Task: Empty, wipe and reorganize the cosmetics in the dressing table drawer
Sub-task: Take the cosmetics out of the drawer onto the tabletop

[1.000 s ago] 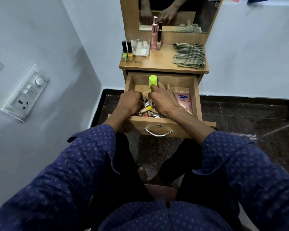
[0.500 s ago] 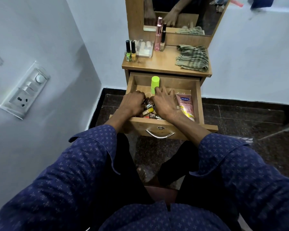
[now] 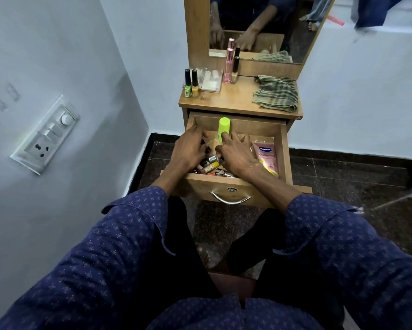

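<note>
The wooden drawer [image 3: 286, 160] of the dressing table is pulled out. Both my hands are inside it. My left hand [image 3: 189, 152] is at the drawer's left side, its fingers curled down around a small dark cosmetic that is mostly hidden. My right hand [image 3: 237, 157] lies spread over the middle, its forefinger touching the base of an upright lime-green bottle [image 3: 224, 125]. A heap of small lipsticks and nail polishes [image 3: 212, 164] lies between my hands near the front. A pink Vaseline tube [image 3: 267, 158] lies flat along the right side.
On the tabletop [image 3: 235, 101] stand a green and a yellow nail polish [image 3: 191, 83], a clear box [image 3: 211, 81], a tall pink bottle [image 3: 229, 65] and a small foundation bottle [image 3: 235, 70]. A checked cloth [image 3: 276, 94] lies at the right. The mirror stands behind. A wall is close on the left.
My left hand has moved from the heap toward the drawer's back left. My right hand has reached a little further back, to the green bottle's base.
</note>
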